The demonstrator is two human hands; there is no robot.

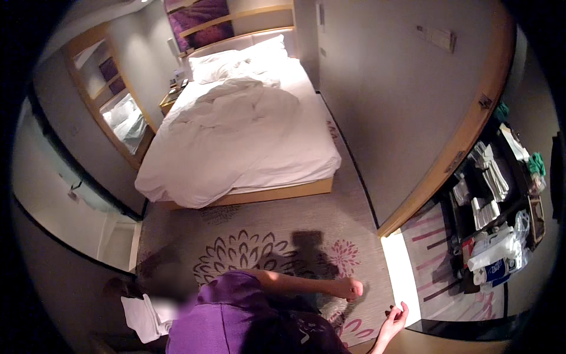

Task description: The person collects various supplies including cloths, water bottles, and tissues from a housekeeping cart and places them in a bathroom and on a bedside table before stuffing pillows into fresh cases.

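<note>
My left arm, in a short purple sleeve, reaches across in front of my body. At its end my left hand (351,288) is curled closed above the patterned carpet (269,221), with nothing seen in it. My right hand (395,316) is lower right, by the bright strip of floor (400,270) at the doorway. Its fingers are bent and apart; no held thing shows. My purple shirt (221,325) fills the bottom, partly in shadow. Ahead stands a bed (329,183) with a rumpled white duvet (216,132) and white pillows (214,64).
Outside the wood-trimmed doorway (424,210) stands a dark housekeeping cart (508,210) with folded white linens (493,172) and plastic-wrapped supplies (495,259). Folded white cloths (142,316) lie lower left beside a blurred patch. A glass panel (57,186) and wood-framed mirror (110,90) line the left.
</note>
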